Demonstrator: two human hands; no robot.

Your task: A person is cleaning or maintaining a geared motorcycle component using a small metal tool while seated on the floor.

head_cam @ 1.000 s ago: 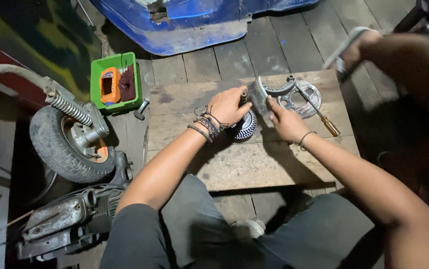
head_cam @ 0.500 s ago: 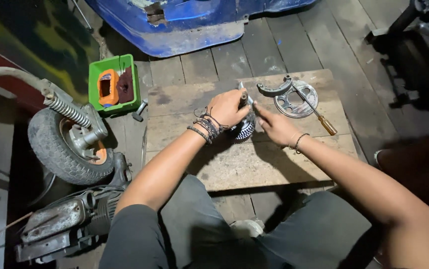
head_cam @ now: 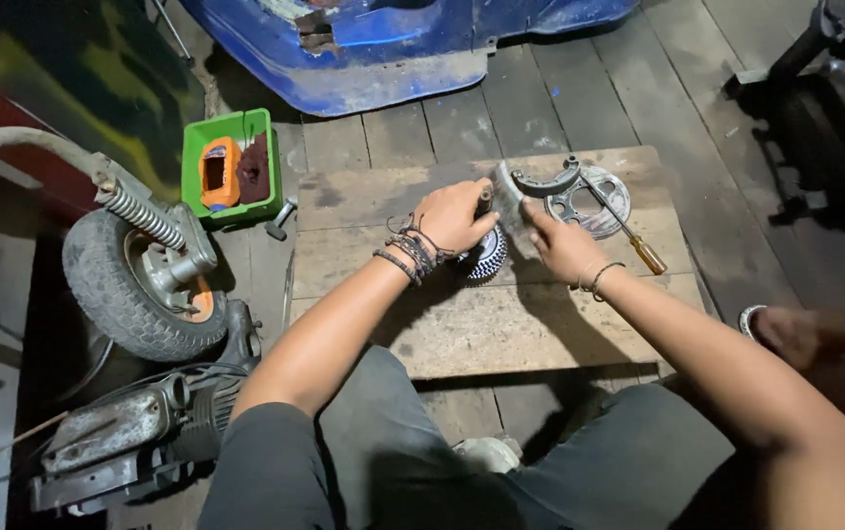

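Kneeling over a worn wooden board (head_cam: 501, 324) laid on the plank floor, the person has both hands on small parts near the board's far edge, and the work looks mid-way to me: the pieces are apart and spread out, nothing seems joined yet. The left hand (head_cam: 454, 218) is curled around the top of a round, toothed clutch-like part (head_cam: 486, 257) that stands on the board just beyond the middle, fingers closed on it and on a short stub that sticks up between thumb and forefinger; dark bead bracelets sit on that wrist. The right hand (head_cam: 562, 245) is closed on a flat grey metal piece (head_cam: 507, 201), held tilted against the toothed part; what exactly it is I cannot tell. Just beyond, toward the far right corner, a curved brake shoe (head_cam: 546, 183) lies touching a round perforated plate (head_cam: 584, 204), and a screwdriver (head_cam: 629, 231) with an amber handle lies across that plate, untouched. Both forearms reach forward from bent elbows, wrists close together. Off the board's left edge stand a green tray (head_cam: 231, 132) holding an orange part, a small wheel (head_cam: 133, 280) on a sprung fork, and an engine (head_cam: 128, 437) on the floor. Another person's hand (head_cam: 781, 334) shows at the right edge, well apart.
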